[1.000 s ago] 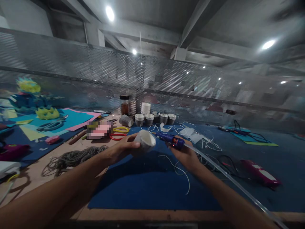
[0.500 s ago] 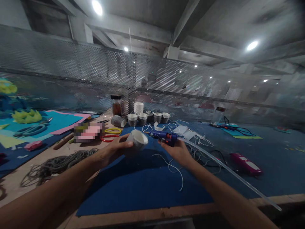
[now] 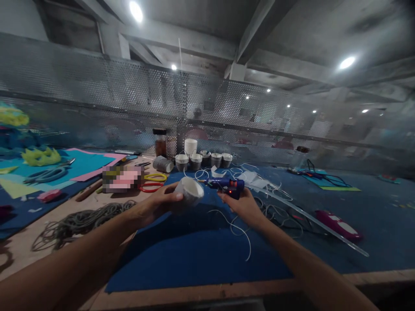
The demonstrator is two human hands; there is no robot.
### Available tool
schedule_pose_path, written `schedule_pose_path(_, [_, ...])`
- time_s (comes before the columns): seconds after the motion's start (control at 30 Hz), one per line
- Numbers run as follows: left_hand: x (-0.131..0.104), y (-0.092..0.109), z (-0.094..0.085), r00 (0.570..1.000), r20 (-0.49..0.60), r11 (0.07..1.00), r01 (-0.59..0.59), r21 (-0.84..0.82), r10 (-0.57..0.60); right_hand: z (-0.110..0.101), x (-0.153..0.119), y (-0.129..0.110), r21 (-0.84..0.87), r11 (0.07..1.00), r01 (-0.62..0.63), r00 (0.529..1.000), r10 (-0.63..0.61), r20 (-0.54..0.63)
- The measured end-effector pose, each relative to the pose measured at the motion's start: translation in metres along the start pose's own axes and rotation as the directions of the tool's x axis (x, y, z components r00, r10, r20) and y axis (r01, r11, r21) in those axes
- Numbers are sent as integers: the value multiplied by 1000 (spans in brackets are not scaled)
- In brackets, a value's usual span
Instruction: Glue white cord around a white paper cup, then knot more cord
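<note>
My left hand [image 3: 164,199] is closed around a small grey-and-white paper cup [image 3: 189,192], tilted so that its open mouth faces right. In my right hand [image 3: 243,205] is a blue glue gun [image 3: 223,184] with a small red light lit. Its nozzle points left at the cup's upper rim; whether they touch I cannot tell. A long clear glue stick [image 3: 304,214] sticks out of the gun's back and slopes down to the right. Below the gun, a loose white cord [image 3: 241,229] curls on the blue mat [image 3: 194,259].
Behind my hands stand several similar cups [image 3: 196,162], a white cup stack [image 3: 190,146] and a lidded jar [image 3: 160,142]. Left lie grey cord [image 3: 87,220], red-and-yellow-handled scissors [image 3: 152,186] and dark scissors [image 3: 48,173]. A magenta device [image 3: 339,225] lies right. Perforated metal panels [image 3: 207,103] rise behind.
The glue gun has levelled slightly in my right hand, and the far end of its glue stick has swung upward and left. My left hand still holds the cup; the view has shifted a little.
</note>
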State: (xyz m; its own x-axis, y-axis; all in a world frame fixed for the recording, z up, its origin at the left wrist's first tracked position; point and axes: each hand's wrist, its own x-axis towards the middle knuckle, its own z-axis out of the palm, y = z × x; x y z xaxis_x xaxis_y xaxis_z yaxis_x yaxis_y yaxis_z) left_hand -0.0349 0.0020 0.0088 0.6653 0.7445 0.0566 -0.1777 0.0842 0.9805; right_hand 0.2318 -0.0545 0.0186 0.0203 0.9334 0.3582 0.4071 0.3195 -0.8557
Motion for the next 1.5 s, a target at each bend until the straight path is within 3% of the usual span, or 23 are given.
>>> schedule_pose_path(0.37, [-1,0,3,997,75,999,-16,-36,18,0,-4,-5,-109,991,75,997,-78,-25])
schedule_pose_path(0.57, [-2,6,10,998,70,998,-4,-62,8,0,-3,5,-194,973,126,990,-136,-39])
schedule_pose_path(1.03, [-3,3,7,997,75,997,-6,-77,12,-1,-2,14,-194,963,188,979,-200,-43])
schedule_pose_path(1.3, [-3,5,8,995,95,997,-9,-73,16,-2,-1,16,-290,924,249,961,-273,-45])
schedule_pose_path(1.5, [-4,5,8,996,87,998,-11,-64,17,-4,-1,14,-362,903,230,966,-257,-29])
